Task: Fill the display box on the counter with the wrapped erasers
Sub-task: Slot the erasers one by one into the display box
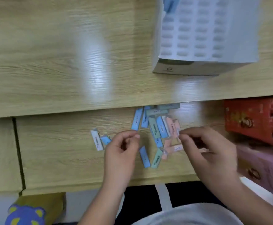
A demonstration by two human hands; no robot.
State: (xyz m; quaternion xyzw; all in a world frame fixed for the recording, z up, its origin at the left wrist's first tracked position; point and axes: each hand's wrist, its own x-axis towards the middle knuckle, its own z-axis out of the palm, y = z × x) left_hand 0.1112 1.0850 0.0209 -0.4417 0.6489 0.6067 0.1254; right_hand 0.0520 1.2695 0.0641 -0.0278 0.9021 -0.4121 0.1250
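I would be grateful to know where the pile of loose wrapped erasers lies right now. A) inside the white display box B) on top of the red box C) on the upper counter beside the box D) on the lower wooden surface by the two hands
D: the wrapped erasers lie scattered on the lower wooden surface by the left hand and right hand, below the display box.

The display box [205,33] stood on the far right of the counter, white and grey, its top face showing rows of pale oval slots. The wrapped erasers [158,127], blue, green and pink, lay in a loose, crisscrossed heap on the near lower surface. A white eraser [97,140] lay apart to the heap's left.
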